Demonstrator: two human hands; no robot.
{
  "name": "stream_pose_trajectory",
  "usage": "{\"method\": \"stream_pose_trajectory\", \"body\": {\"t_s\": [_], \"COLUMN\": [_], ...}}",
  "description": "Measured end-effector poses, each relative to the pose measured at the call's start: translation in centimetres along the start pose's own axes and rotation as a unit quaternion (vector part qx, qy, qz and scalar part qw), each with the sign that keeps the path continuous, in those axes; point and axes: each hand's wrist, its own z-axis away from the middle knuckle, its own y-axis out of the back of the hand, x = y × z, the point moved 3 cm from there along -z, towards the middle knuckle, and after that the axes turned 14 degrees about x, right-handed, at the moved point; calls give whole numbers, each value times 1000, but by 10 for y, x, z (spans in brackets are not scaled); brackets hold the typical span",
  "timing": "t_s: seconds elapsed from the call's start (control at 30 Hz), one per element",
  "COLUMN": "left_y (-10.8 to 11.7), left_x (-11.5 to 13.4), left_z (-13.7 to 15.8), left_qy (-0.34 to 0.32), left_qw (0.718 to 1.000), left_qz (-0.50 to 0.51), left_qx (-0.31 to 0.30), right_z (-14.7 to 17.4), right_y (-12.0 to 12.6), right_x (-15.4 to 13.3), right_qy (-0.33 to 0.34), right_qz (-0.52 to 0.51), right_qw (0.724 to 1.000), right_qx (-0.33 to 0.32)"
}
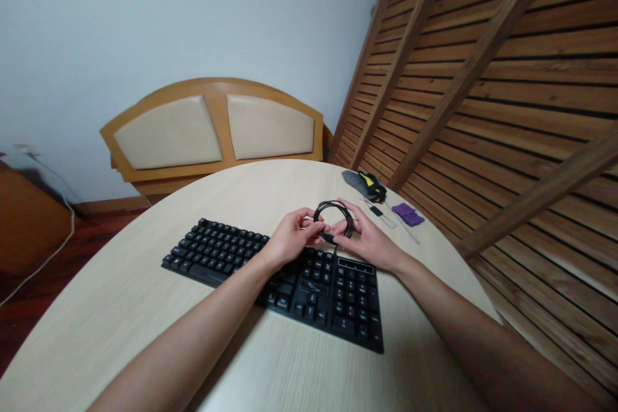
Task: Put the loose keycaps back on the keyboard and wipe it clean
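Observation:
A black keyboard (313, 288) lies at a slant on the round table, its number pad toward the right. Above its back edge, a black cable (319, 207) is coiled into a loop of several turns. My left hand (292, 235) grips the near left side of the coil with its fingers closed. On the coil's right side, my right hand (367, 239) holds it between thumb and fingers. One strand runs down from the coil toward the keyboard's back edge. My forearms pass over the keyboard and the table, and the left one covers some keys.
The pale wooden table (120, 328) has a rounded edge. At its far right lie a grey and yellow-black bundle (371, 185), a purple cloth (408, 214), and a small black item (376, 211) with thin wires. A slatted wooden panel (483, 96) leans at right; a headboard (224, 122) stands behind.

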Motion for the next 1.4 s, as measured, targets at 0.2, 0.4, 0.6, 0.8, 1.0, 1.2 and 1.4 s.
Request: {"method": "stream_pose_trajectory", "body": {"t_s": [0.2,0.4,0.6,0.8,1.0,1.2,1.4], "left_y": [2,1,1,8,12,8,8], "left_x": [0,4,4,2,4,0,-1], "left_z": [-3,-2,1,-5,-7,-5,-6], "left_qy": [20,26,40,24,13,-6,-28], "left_qw": [999,999,999,998,998,997,996], "left_qz": [4,6,21,7,0,-19,-47], "left_qx": [40,41,11,50,64,68,77], "right_z": [0,-2,-5,-5,-3,-3,-5], "right_y": [1,-3,-1,3,2,6,20], "right_x": [2,5,13,10,18,18,10], "right_qy": [-73,-116,-125,-119,-144,-114,-104], "right_qz": [-45,-128,-105,-70,-82,-73,-11], "right_qw": [996,984,986,990,985,991,994], "right_qx": [-20,-41,-23,-40,-42,-11,22]}}
